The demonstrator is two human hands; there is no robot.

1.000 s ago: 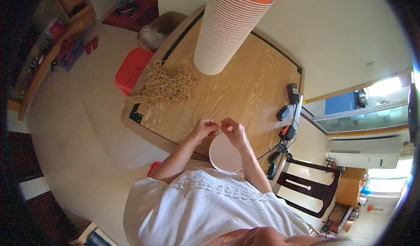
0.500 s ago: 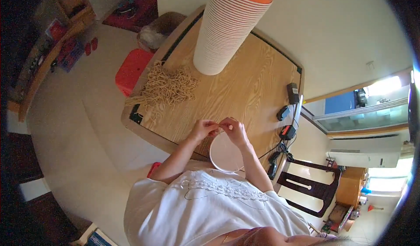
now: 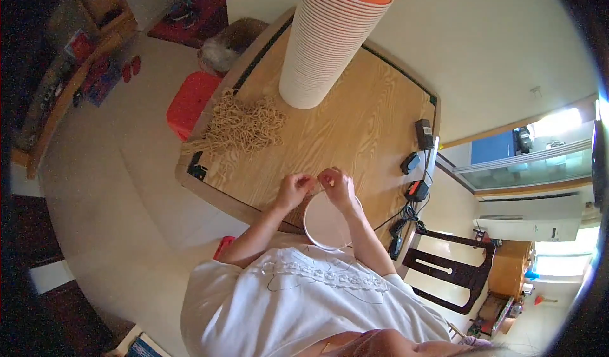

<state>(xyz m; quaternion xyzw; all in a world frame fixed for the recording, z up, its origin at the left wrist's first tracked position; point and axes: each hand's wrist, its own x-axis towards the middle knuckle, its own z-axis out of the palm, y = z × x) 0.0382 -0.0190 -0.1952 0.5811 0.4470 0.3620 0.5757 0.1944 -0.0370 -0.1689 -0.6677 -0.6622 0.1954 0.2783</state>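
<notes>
1. Both hands meet just below the middle of the frame, over the near edge of the wooden counter (image 3: 355, 128). The left hand (image 3: 294, 190) and the right hand (image 3: 338, 185) have their fingertips pinched together on something thin and pale stretched between them, most likely a short length of string; it is too small to name with certainty.

2. Against the two earlier views, the hands have barely shifted. They sit at the same spot, fingers a touch closer together, so the work is fine fingertip handling and not a reach or a carry.

3. Each grip is clenched in a pinch on the thin piece; neither hand is open or resting flat.

4. Directly under the right wrist, partly over the counter's near edge, sits a white paper cup (image 3: 327, 222), seen from above as a round rim. It stays where it was in the earlier views.

5. Toward the upper middle of the frame a tall stack of paper cups (image 3: 327, 46) stands on the counter, its place unchanged.

6. Left of centre a loose heap of tan string (image 3: 244, 125) lies near the counter's left edge, untouched and the same shape as before.

7. My judgement: the string is being worked at the single cup, with the stack and the heap as supply.
</notes>
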